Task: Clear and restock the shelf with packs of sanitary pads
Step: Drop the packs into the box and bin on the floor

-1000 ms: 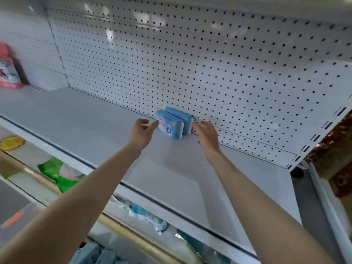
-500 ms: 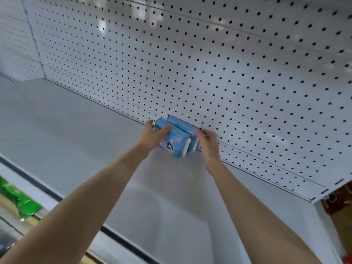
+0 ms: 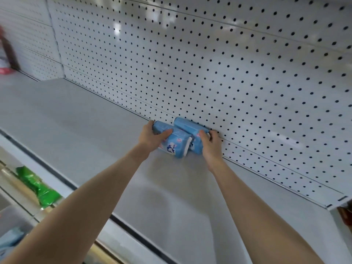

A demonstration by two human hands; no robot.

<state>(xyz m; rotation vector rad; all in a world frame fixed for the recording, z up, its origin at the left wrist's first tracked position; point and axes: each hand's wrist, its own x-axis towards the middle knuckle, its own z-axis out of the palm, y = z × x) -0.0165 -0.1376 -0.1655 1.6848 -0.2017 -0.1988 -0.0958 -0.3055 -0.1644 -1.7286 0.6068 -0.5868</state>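
Two light blue packs of sanitary pads stand side by side at the back of the white shelf (image 3: 80, 119), against the pegboard wall. My left hand (image 3: 151, 137) grips the nearer, left pack (image 3: 174, 144), thumb across its front. My right hand (image 3: 210, 144) holds the right pack (image 3: 187, 126), thumb on its front and fingers curled behind it. Both arms reach up from below.
The white pegboard back wall (image 3: 228, 73) rises right behind the packs. A green pack (image 3: 41, 187) lies on the lower shelf at left. A red and white item (image 3: 3, 60) shows blurred at the far left. The shelf's end is at right (image 3: 331, 205).
Both hands went from reaching toward the packs to closing on them. The view has shifted closer to the shelf.
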